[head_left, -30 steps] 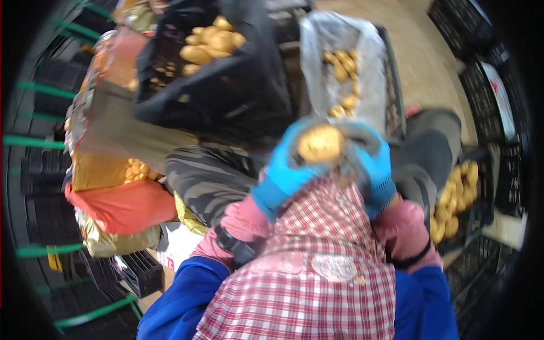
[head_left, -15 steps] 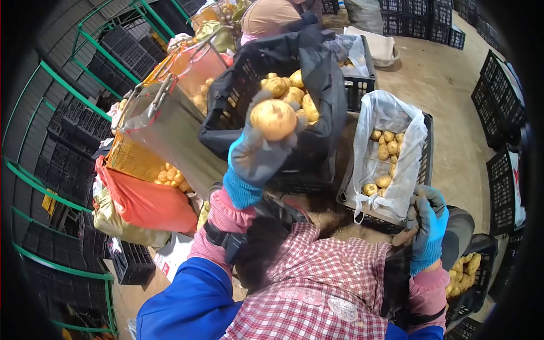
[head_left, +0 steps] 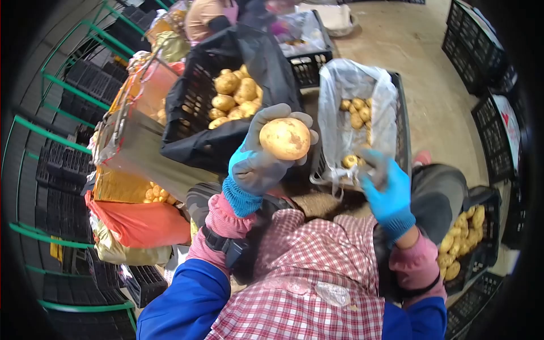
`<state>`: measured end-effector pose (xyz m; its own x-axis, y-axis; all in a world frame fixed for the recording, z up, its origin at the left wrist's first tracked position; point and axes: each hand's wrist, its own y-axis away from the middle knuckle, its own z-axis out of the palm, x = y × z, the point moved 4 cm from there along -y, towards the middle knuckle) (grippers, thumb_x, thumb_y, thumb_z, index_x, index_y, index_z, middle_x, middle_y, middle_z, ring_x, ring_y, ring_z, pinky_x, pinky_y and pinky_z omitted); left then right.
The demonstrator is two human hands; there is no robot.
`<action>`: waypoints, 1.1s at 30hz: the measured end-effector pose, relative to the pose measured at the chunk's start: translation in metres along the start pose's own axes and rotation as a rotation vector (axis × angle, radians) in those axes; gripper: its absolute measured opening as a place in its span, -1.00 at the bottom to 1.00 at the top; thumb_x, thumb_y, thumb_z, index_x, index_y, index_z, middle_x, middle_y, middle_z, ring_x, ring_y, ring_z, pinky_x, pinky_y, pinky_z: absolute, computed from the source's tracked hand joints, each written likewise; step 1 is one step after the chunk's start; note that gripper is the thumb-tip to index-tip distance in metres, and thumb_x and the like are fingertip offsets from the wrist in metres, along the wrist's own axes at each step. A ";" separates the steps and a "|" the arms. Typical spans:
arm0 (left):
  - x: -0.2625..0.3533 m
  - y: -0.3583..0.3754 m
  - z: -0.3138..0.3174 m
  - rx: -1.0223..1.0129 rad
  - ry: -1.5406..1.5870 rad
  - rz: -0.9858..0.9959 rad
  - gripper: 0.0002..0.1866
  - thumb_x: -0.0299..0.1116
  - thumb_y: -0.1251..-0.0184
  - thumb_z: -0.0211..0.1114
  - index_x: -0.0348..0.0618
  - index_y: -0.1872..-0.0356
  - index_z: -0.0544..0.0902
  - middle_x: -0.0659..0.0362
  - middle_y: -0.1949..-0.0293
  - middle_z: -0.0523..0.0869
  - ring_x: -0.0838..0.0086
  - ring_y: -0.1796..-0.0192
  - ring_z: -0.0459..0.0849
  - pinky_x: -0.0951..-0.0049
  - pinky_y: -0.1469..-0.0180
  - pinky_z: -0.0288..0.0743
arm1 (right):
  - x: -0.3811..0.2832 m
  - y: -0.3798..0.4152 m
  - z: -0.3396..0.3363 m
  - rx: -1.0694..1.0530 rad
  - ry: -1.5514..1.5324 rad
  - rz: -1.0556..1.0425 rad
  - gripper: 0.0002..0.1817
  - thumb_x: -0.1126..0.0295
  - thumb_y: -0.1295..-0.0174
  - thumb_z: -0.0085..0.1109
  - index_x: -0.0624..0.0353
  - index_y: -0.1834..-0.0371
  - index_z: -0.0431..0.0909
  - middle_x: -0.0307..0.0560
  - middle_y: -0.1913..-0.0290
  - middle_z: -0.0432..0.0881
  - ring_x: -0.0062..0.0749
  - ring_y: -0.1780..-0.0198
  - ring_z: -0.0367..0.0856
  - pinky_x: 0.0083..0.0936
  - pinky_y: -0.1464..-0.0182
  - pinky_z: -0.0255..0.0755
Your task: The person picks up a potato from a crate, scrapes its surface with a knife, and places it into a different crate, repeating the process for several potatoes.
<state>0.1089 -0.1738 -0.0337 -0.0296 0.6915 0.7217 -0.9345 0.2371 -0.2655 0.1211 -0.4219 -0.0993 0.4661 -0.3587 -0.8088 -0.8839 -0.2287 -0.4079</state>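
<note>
My left hand (head_left: 255, 169), in a blue and grey glove, is wrapped round a large pale yellow potato (head_left: 285, 139) with brownish patches. It lifts the potato over my lap, in front of a black crate (head_left: 181, 113) lined with dark cloth. Several potatoes (head_left: 232, 93) lie in that crate. My right hand (head_left: 390, 192), gloved alike, is beside the near edge of a crate lined with clear plastic (head_left: 385, 105). Its grey fingertips are smeared by motion, so I cannot make out whether they hold anything. Smaller potatoes (head_left: 357, 110) lie inside the plastic lining.
At the lower right stands another black crate with potatoes (head_left: 464, 241). Mesh and red sacks (head_left: 141, 221) lean on the left, near green metal rails (head_left: 54, 133). Another person (head_left: 204, 20) sits at the back. Stacked black crates (head_left: 476, 48) line the right side.
My view has turned rightward. The left hand still holds the potato, now nearer my body with the palm turned up. My right hand has risen and moved inward from beside my right knee.
</note>
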 end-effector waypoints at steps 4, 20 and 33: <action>-0.033 0.010 0.015 0.027 -0.247 -0.018 -0.19 -0.30 -0.07 0.57 -0.16 -0.37 0.37 -0.19 -0.35 0.44 0.05 -0.35 0.52 0.14 -0.30 0.55 | -0.051 -0.015 0.003 -0.223 0.241 0.075 -0.23 0.50 -0.05 0.39 -0.04 -0.43 0.39 0.11 -0.15 0.62 0.11 -0.05 0.65 -0.20 -0.05 0.57; -0.049 0.051 0.025 0.266 -0.310 0.021 -0.16 -0.44 -0.02 0.51 -0.32 -0.40 0.35 -0.02 -0.26 0.55 0.27 -0.30 0.56 0.26 -0.40 0.41 | -0.071 0.010 0.034 -0.449 0.398 0.204 -0.19 0.40 -0.10 0.40 -0.03 -0.49 0.29 0.18 -0.05 0.67 0.15 0.04 0.69 -0.10 0.00 0.59; 0.020 -0.051 0.034 0.418 -1.477 0.655 -0.54 -0.59 -0.14 0.41 -0.30 -0.12 0.61 -0.01 -0.10 0.65 0.18 -0.10 0.64 0.25 -0.24 0.52 | 0.061 -0.048 -0.123 0.150 -0.446 0.601 -0.45 0.21 -0.39 0.24 0.23 -0.36 0.41 -0.30 0.31 0.55 -0.75 0.51 0.38 -0.78 0.55 0.25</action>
<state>0.1441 -0.1955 0.0164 -0.4873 -0.6601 0.5717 -0.6466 -0.1673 -0.7442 0.1966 -0.5442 -0.0766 -0.1283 0.0241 -0.9914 -0.9913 0.0267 0.1290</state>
